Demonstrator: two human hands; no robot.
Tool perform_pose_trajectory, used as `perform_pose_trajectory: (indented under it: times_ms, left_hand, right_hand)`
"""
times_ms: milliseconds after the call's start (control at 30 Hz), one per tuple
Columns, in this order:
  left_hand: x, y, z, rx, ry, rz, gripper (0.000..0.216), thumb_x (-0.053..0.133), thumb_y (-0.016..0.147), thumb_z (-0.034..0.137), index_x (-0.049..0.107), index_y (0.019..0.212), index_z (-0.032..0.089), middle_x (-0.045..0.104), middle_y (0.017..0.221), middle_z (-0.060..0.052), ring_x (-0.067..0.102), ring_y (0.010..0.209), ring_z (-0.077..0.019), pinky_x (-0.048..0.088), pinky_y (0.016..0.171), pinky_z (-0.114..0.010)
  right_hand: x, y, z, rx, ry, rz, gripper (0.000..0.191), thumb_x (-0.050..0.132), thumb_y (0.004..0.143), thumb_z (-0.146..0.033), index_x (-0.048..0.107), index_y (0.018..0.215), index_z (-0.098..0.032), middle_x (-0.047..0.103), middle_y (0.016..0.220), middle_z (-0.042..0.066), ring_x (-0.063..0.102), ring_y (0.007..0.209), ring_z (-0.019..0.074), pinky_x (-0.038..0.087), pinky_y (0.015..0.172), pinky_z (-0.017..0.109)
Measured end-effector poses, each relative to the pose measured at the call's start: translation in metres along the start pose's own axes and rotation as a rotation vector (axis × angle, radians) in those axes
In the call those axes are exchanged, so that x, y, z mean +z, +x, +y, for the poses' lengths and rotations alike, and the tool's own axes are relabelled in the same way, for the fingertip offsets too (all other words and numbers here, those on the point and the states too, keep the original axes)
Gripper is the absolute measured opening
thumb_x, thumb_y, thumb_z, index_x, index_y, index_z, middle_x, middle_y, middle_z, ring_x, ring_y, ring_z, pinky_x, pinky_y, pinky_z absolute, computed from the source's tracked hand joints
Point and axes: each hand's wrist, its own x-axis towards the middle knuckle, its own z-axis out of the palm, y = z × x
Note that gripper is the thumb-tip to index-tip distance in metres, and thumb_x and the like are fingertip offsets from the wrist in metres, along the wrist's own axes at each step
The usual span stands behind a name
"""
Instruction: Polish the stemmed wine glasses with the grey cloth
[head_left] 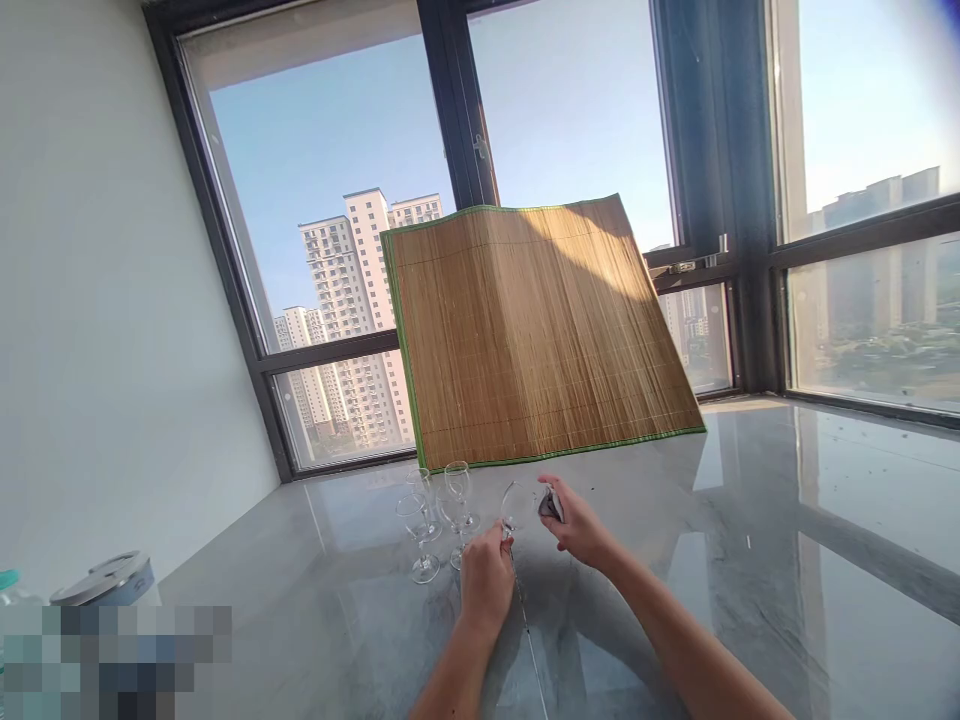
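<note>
My left hand (486, 578) is closed on a clear stemmed glass (517, 506), gripping it low, around the stem. The bowl of that glass tilts up and to the right, over the grey stone surface (360, 640). Just right of the bowl, my right hand (579, 530) is closed on a small dark grey piece (551, 503) that looks like crumpled cloth. A small gap seems to lie between this piece and the glass rim. Several more stemmed glasses (424, 568) stand upright in a cluster to the left of my left hand, which partly covers the nearest ones.
A bamboo mat (480, 340) with green edging leans against the dark window frame (450, 110) behind the glasses. At the lower left stands a container with a grey lid (105, 578), beside a teal-capped bottle (9, 580). A thin seam (529, 632) crosses the stone surface.
</note>
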Motion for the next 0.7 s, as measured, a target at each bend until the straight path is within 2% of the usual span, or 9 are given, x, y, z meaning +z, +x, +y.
perform_pose_trajectory:
  times_ms: [133, 200, 400, 600, 700]
  left_hand:
    - [0.000, 0.000, 0.001, 0.001, -0.032, -0.010, 0.039, 0.043, 0.094, 0.023, 0.060, 0.129, 0.021, 0.071, 0.111, -0.010, 0.067, 0.100, -0.0226, 0.046, 0.077, -0.028]
    - [0.000, 0.001, 0.001, -0.003, -0.023, -0.009, 0.040, 0.042, 0.094, 0.022, 0.060, 0.129, 0.020, 0.071, 0.111, -0.011, 0.066, 0.100, -0.0224, 0.046, 0.077, -0.028]
    - [0.000, -0.001, -0.002, -0.029, 0.068, -0.010, 0.035, 0.041, 0.094, 0.019, 0.064, 0.119, 0.021, 0.073, 0.096, -0.009, 0.067, 0.090, -0.0215, 0.042, 0.071, -0.028]
    - [0.004, -0.005, 0.005, 0.097, 0.207, -0.060, 0.026, 0.049, 0.089, 0.016, 0.068, 0.105, 0.021, 0.072, 0.089, -0.007, 0.064, 0.091, -0.0234, 0.041, 0.074, -0.030]
    - [0.003, -0.005, 0.008, 0.135, 0.199, -0.080, 0.030, 0.048, 0.089, 0.016, 0.067, 0.112, 0.023, 0.072, 0.090, -0.006, 0.063, 0.094, -0.0230, 0.042, 0.076, -0.030]
  right_hand:
    - [0.003, 0.005, 0.010, -0.106, -0.097, 0.079, 0.040, 0.048, 0.079, -0.022, 0.046, 0.118, -0.020, 0.058, 0.090, 0.003, 0.055, 0.078, 0.0173, 0.049, 0.073, 0.032]
    - [0.003, 0.006, 0.012, -0.118, -0.114, 0.078, 0.038, 0.047, 0.079, -0.021, 0.044, 0.117, -0.020, 0.058, 0.090, 0.003, 0.055, 0.079, 0.0178, 0.047, 0.078, 0.034]
    - [0.005, 0.000, -0.001, -0.168, -0.086, 0.097, 0.039, 0.047, 0.080, -0.018, 0.041, 0.118, -0.023, 0.060, 0.106, 0.006, 0.057, 0.090, 0.0192, 0.044, 0.085, 0.033]
    - [0.019, -0.011, -0.022, -0.282, -0.275, -0.014, 0.048, 0.044, 0.078, -0.009, 0.042, 0.122, -0.026, 0.065, 0.103, 0.004, 0.060, 0.089, 0.0191, 0.040, 0.077, 0.028]
    - [0.010, -0.008, -0.020, -0.235, -0.396, 0.095, 0.048, 0.044, 0.075, -0.006, 0.047, 0.117, -0.027, 0.065, 0.104, 0.005, 0.060, 0.091, 0.0206, 0.038, 0.074, 0.027]
